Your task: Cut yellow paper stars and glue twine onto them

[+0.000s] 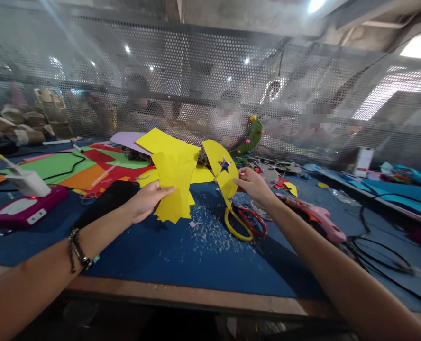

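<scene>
My left hand (147,201) is closed on a yellow sheet (175,184) with a jagged lower edge, held up above the blue table cover (182,255). My right hand (253,185) pinches a second yellow piece (222,168) that has a star-shaped hole cut in it and curls downward. Just below that piece, scissors (246,222) with yellow and red handles lie on the cover. Small paper scraps (210,232) are scattered between my hands.
Coloured foam sheets (71,170) are piled at the back left, beside a pink device (25,208) and a black phone (107,201). A pink glue gun (320,220) and black cables (377,255) lie to the right. A perforated metal screen (203,80) stands behind, with people beyond it.
</scene>
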The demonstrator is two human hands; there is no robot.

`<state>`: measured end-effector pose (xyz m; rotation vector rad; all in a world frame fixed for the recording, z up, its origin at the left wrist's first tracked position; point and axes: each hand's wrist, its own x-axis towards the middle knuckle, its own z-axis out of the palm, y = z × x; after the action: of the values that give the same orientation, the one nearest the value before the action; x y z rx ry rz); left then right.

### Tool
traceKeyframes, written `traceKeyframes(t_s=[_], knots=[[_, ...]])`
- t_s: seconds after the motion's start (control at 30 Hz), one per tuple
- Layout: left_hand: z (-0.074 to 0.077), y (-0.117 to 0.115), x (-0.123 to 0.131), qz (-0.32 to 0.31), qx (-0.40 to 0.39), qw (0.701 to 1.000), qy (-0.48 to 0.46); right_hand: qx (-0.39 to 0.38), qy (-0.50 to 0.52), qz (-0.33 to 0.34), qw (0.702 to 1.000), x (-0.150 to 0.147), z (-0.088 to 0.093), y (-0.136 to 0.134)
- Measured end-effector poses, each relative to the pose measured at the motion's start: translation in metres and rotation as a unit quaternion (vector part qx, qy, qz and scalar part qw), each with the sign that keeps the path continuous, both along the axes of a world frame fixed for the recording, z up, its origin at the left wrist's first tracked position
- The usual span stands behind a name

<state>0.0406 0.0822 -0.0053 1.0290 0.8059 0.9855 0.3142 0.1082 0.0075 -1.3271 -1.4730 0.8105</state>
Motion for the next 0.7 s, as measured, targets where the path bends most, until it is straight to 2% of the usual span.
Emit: traceKeyframes(t_s=[0.17, 0.27, 0.33, 0.5, 0.63, 0.7], knots=[[-0.005, 0.003, 0.002, 0.0, 0.017, 1.0, -0.009, 0.041, -0.006, 0.008, 0.999, -0.009, -0.002, -0.005], [-0.007, 0.001, 0.005, -0.005, 0.032, 0.999, -0.006, 0.061, -0.032, 0.017, 0.997, -0.026, 0.0, -0.016], [-0.009, -0.003, 0.009, -0.012, 0.045, 0.999, 0.002, 0.063, -0.063, 0.052, 0.995, -0.042, 0.002, -0.029], [-0.015, -0.017, 0.021, -0.039, 0.088, 0.994, 0.044, 0.028, -0.108, 0.198, 0.974, -0.077, -0.001, -0.058], [-0.017, -0.024, 0.029, -0.028, 0.2, 0.969, 0.139, -0.03, -0.091, 0.253, 0.963, -0.081, -0.013, -0.059], [-0.016, -0.024, 0.03, -0.015, 0.223, 0.96, 0.168, -0.055, -0.072, 0.266, 0.96, -0.078, -0.017, -0.054]])
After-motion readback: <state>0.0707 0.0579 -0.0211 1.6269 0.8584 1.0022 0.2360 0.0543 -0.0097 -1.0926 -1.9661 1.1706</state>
